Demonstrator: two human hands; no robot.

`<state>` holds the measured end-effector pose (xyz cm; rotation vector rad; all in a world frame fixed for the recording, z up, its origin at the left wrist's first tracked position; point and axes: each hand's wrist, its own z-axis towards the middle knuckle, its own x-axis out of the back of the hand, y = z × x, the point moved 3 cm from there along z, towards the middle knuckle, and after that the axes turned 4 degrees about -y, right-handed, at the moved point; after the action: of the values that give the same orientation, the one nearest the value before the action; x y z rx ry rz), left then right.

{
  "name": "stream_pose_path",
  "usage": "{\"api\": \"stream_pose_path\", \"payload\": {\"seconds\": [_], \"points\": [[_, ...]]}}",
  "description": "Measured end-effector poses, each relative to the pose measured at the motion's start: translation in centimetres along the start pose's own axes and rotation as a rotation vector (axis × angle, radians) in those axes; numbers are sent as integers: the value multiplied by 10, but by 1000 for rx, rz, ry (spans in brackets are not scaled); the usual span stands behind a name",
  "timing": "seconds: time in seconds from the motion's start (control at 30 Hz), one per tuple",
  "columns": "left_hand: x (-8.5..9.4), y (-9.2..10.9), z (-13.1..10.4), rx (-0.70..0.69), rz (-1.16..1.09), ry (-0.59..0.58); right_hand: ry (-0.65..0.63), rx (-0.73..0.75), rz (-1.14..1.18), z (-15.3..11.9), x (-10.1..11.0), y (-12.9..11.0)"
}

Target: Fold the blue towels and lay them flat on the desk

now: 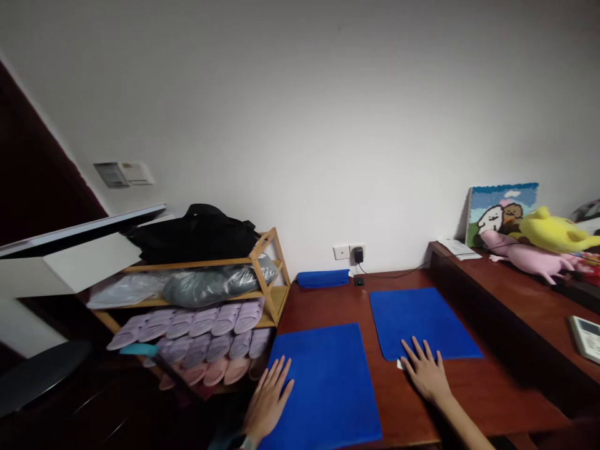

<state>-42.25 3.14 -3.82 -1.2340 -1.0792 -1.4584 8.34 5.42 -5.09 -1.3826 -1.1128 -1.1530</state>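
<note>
Two blue cloths are spread flat on a reddish-brown wooden table (323,307). My left hand (269,400) lies open on the left edge of the nearer blue cloth (328,387), palm down with the fingers pointing away from me. Fingers spread, my right hand (427,370) rests at the front edge of the other blue cloth (417,322), its fingertips over the fabric. A small white tag shows beside that hand at the cloth's corner. Against the wall lies a third blue cloth (323,279), folded or rolled into a narrow strip. Neither hand holds anything.
Left of the table stands a wooden rack (269,262) with a black bag (199,232), plastic-wrapped items and rows of slippers (225,317). A black plug (358,254) sits in the wall socket. On the raised right-hand surface are plush toys (525,253), a picture (504,209) and a calculator-like device (587,337).
</note>
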Motion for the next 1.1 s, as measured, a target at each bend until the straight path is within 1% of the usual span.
{"api": "stream_pose_path", "payload": {"seconds": [0.07,0.13,0.2,0.27,0.33,0.43,0.5,0.57,0.67,0.77,0.8,0.87,0.97,1.03,1.1], "points": [[3,3,1,9,-1,-27,18,6,4,-38,-4,-2],[7,6,2,11,-4,-57,30,9,9,-71,-6,-4],[9,8,2,18,-7,-84,43,14,22,-96,-8,-5],[9,8,3,32,-6,-103,59,29,40,-113,-10,-6],[8,7,4,38,-1,-109,70,44,59,-124,-14,-7],[7,7,5,33,1,-98,101,69,72,-133,-21,-7],[9,8,5,29,-6,-98,153,102,69,-136,-27,-6],[15,11,3,13,-16,-75,211,141,61,-138,-32,-3],[30,17,-11,-51,-42,40,264,169,53,-139,-38,3],[43,19,-41,-105,-92,121,319,182,62,-140,-33,0],[45,18,-53,-109,-106,133,349,207,74,-142,-28,-7],[45,14,-79,-103,-120,146,405,307,116,-145,-16,-28],[36,5,-112,-96,-107,127,412,541,186,-151,-2,-76],[28,0,-126,-105,-93,129,383,656,209,-154,0,-106],[24,-3,-135,-124,-95,170,362,689,214,-155,-4,-124]]}}
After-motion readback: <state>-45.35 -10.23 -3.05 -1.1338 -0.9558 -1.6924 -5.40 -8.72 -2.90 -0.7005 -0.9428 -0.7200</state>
